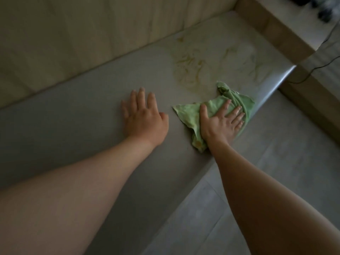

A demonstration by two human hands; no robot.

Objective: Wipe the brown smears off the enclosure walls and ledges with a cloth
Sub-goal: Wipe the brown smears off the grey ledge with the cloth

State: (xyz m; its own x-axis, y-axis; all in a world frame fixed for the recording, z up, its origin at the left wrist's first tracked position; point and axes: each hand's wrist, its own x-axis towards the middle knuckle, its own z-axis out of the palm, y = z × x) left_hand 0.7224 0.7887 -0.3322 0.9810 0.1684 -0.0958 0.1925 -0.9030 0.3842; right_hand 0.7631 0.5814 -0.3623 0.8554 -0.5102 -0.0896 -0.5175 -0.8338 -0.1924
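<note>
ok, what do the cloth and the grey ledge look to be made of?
Cloth: soft fabric, maybe microfibre, pale green, matte; it crumples in folds under the right hand. Grey ledge: hard smooth sheet, likely plastic or coated board, slight sheen; its front edge glints at the far end.

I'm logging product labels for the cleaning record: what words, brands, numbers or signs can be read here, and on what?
None can be read.
The cloth, ledge and wall bear no print; the ledge shows only brown smears.
The dark things at top right are too blurred to tell.
</note>
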